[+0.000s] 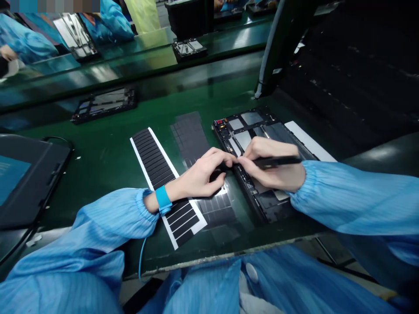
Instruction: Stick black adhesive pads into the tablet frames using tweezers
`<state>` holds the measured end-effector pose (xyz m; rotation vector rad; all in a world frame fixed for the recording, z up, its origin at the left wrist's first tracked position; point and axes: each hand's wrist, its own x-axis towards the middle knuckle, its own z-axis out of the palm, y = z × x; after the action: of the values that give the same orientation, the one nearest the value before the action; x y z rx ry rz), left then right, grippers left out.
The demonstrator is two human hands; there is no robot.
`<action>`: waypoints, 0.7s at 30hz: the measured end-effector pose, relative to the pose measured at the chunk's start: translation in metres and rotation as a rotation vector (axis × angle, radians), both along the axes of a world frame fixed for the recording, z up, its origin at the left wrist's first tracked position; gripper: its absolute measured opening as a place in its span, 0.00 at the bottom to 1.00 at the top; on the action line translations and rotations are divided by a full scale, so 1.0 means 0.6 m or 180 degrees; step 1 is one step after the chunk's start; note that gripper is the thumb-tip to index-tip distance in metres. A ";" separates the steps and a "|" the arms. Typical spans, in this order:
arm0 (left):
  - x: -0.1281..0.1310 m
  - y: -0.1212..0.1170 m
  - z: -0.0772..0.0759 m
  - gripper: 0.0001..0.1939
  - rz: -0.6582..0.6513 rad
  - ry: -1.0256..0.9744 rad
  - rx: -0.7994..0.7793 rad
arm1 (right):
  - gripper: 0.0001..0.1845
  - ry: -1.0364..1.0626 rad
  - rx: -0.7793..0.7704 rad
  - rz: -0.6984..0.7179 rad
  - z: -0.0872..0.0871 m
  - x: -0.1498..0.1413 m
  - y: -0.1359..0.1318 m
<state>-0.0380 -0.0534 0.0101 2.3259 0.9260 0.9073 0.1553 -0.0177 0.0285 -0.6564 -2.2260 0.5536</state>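
An opened tablet (pixel 252 131) lies on the green bench with its inner parts showing. Over its left half, my right hand (pixel 271 163) is closed around black tweezers (pixel 278 161), whose tips are hidden by the fingers. My left hand (pixel 207 172) rests at the tablet's left edge; its index finger points at the spot by my right fingertips, and its thumb stands apart. Beneath my left forearm is a white-edged sheet of black adhesive strips (pixel 153 152). Between that sheet and the tablet lies a dark gridded sheet (pixel 190 133), partly covered by my left hand.
Another opened tablet (pixel 106 104) lies at the back left, and a further one (pixel 189 49) sits on the raised ledge. A dark case with a cable (pixel 29 174) is at the left. Behind the tablet rises a grey post (pixel 270 48). Across the bench, co-workers' blue sleeves (pixel 29 39) show.
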 end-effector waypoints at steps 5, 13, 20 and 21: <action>-0.001 0.002 -0.003 0.12 0.0070 -0.0091 -0.0177 | 0.14 0.0356 -0.0271 -0.0293 0.000 0.001 0.001; 0.000 0.002 0.000 0.12 0.0106 -0.0077 -0.0244 | 0.15 0.0456 -0.0464 -0.0254 0.000 -0.001 0.002; 0.000 0.003 -0.001 0.12 0.0121 -0.0074 -0.0308 | 0.16 0.0337 -0.0510 -0.0308 0.000 -0.001 0.005; 0.000 0.003 -0.002 0.12 0.0112 -0.0087 -0.0300 | 0.16 0.0319 -0.0495 -0.0292 0.001 -0.001 0.005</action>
<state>-0.0382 -0.0516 0.0090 2.2191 0.9800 0.8879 0.1545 -0.0148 0.0290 -0.7890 -2.0629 0.7025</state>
